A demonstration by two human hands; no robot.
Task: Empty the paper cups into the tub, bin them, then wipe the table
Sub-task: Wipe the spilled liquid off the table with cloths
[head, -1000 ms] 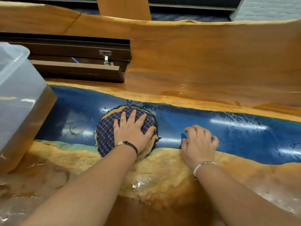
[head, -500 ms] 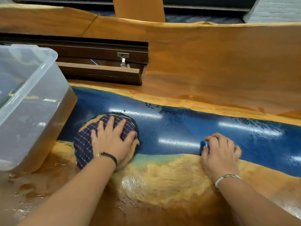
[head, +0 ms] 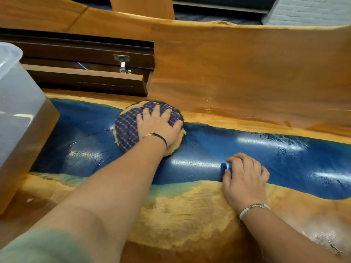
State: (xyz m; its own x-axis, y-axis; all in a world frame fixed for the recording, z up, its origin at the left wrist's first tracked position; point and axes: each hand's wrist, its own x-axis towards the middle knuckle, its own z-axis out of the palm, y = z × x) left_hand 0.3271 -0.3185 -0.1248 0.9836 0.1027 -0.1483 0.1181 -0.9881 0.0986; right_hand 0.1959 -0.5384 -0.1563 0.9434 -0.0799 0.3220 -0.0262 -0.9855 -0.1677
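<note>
The left fingers (head: 156, 113) lay straight and spread, pressing flat on a checked cloth (head: 126, 130), with the left hand (head: 159, 128) covering its right half. The right fingers (head: 237, 162) were curled down against the surface (head: 247, 76). A small blue shape showed at their tips, and I could not tell whether the right hand (head: 247, 182) held something or only braced there. Half a second before, the cloth sat nearer the tub (head: 22, 111), low on the blue strip (head: 296, 158). At this moment it lay at the strip's far edge, touching the yellow border just below the corner of the dark wooden flap (head: 85, 80). 1 second before, it had been mid-strip, just beside the right hand, which had kept its place on the near border. So the cloth had swept toward the tub and then away from the body, which looked like wiping in progress. No paper cups were in view, so the earlier 2 steps seemed done. Wet streaks glinted on the blue to the right, so that stretch probably still needed a pass.
</note>
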